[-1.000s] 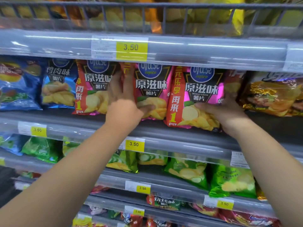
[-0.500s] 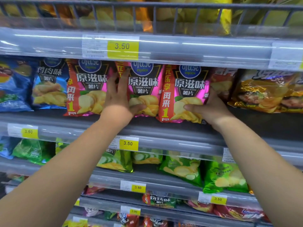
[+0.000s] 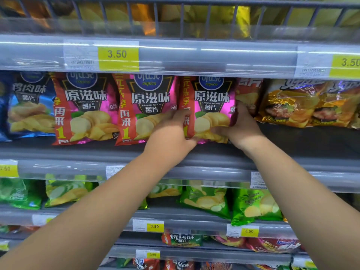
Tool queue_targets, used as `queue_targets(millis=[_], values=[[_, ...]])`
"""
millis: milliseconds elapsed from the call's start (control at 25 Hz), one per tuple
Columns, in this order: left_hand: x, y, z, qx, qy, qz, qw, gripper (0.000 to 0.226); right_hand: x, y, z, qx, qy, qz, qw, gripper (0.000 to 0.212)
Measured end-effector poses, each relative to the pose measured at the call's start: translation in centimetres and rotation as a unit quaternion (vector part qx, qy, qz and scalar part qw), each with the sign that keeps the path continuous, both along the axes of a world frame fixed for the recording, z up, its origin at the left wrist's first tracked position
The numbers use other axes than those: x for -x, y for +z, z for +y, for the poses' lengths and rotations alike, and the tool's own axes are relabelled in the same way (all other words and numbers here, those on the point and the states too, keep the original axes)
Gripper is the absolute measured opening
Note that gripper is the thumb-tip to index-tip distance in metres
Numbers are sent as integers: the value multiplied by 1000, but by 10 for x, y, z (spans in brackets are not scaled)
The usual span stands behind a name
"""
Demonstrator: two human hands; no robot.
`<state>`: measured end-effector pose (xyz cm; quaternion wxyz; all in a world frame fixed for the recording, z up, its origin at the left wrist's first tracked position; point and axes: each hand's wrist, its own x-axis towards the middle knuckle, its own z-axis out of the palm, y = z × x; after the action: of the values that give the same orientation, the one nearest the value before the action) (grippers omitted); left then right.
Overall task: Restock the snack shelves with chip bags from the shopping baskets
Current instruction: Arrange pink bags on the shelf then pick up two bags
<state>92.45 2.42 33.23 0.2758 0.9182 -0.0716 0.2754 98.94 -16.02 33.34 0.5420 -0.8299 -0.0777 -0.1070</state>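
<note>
Three pink-and-red original flavour chip bags stand upright in a row on the grey shelf. The rightmost pink bag is held from both sides: my left hand grips its lower left edge, and my right hand grips its lower right edge. The middle pink bag stands just left of my left hand, partly covered by it. The left pink bag stands apart from both hands. No shopping basket is in view.
A blue chip bag stands at the far left, gold bags at the right with bare shelf in front. A wire-fronted shelf with yellow bags is above. Green bags fill the shelf below.
My left hand has moved right, from between the left and middle pink bags to the left edge of the rightmost bag. My right hand stays on that bag's right side.
</note>
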Motion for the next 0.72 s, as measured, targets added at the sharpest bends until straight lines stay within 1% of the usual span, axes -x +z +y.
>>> queue_targets(millis=[80, 200, 280, 360, 440, 520, 600, 720], values=[[-10, 0, -14, 5, 2, 17, 1000, 61, -2, 2, -6, -2, -10, -3, 1000, 78], [-30, 1, -31, 28, -2, 79, 996, 58, -11, 4, -13, 9, -10, -13, 1000, 77], [-45, 1, -41, 30, 14, 109, 994, 63, -19, 5, -17, 15, -4, -25, 1000, 77], [-55, 1, -47, 66, 36, 130, 989, 75, -26, 7, -17, 30, -2, -36, 999, 78], [-64, 0, -48, 137, 50, 137, 980, 81, -33, 7, -17, 39, 6, -34, 999, 83], [-71, -2, -47, 199, 44, 130, 970, 81, -42, 4, -16, 40, 6, -28, 999, 92], [-79, -3, -47, 210, 42, 126, 969, 80, -49, 3, -15, 33, -4, -25, 999, 94], [-92, -2, -48, 247, 42, 126, 960, 79, -61, 2, -12, 45, -30, -26, 998, 88]])
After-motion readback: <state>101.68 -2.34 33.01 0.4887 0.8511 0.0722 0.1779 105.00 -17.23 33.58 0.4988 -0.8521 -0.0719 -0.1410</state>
